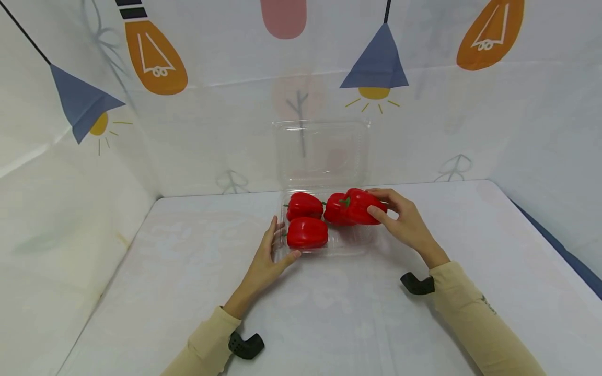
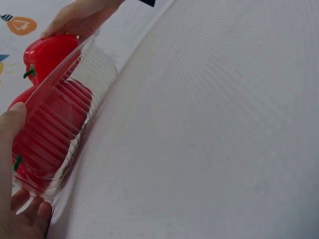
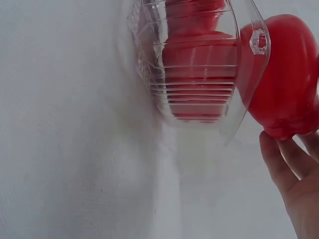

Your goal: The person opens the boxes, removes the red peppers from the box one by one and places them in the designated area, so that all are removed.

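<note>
Head view: red pepper (image 1: 363,208) sits pinched in my right fingers (image 1: 388,194), above clear container (image 1: 349,240); my left fingers (image 1: 271,232) spread wide round its near-left corner.

In the head view, on a dial centred on one clear container (image 1: 350,243), there are four red peppers (image 1: 307,233), one each at eight, ten, one and two o'clock; one clear lid (image 1: 324,156) at twelve; one left hand (image 1: 264,265) at eight and one right hand (image 1: 408,225) at three; two beige sleeves (image 1: 479,318), at about half past seven and four; two black wrist pieces (image 1: 417,284), at seven and four; two printed blue lamps (image 1: 373,60), at ten and half past twelve; two orange bulbs (image 1: 157,57), just past ten and at half past one.
</note>
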Demonstrator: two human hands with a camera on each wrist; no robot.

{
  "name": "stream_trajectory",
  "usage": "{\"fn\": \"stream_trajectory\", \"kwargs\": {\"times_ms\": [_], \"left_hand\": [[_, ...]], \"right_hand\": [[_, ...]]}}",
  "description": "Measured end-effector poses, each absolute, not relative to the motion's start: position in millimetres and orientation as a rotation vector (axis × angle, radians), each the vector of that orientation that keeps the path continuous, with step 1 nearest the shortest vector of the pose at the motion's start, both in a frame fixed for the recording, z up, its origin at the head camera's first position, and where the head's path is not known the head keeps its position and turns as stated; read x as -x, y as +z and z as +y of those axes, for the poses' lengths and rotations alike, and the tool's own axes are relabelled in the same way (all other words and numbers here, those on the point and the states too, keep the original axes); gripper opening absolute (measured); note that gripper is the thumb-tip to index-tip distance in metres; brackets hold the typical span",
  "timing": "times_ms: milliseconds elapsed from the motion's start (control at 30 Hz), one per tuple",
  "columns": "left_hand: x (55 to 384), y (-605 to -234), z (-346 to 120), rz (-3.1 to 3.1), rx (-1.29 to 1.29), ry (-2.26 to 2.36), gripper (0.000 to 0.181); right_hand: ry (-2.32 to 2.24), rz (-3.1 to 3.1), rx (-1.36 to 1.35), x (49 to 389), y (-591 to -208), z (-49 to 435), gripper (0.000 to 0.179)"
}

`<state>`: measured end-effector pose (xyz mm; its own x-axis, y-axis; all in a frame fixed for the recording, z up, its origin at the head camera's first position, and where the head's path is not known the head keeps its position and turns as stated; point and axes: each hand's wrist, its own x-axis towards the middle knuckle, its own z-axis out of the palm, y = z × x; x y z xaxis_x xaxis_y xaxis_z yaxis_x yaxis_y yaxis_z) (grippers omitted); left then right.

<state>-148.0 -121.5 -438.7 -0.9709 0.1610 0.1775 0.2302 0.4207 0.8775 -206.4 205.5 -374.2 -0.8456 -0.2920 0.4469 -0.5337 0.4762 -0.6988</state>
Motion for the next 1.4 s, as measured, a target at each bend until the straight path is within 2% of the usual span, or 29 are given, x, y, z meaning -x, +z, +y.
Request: {"fn": "stream_trajectory", "kwargs": {"times_ms": [267,467,700,1400], "left_hand": [[149,-441,-123,-2.600,0.346,-1.615,0.098],[148,-439,-123,-2.610,0.341,-1.620,0.098],[149,-440,-123,-2.612,0.331,-1.604,0.097],[149,-440,-122,-2.607,0.350,-1.605,0.098]], "right_hand": [[1.416,-2.477,-0.526,211,-376,212,0.038],[1.491,-2.442,-0.395,203,-361,208,0.036],[1.508,-2.457,-0.210,215,-373,218,0.043],[1.587,-2.377,-0.025,221,-384,226,0.049]]}}
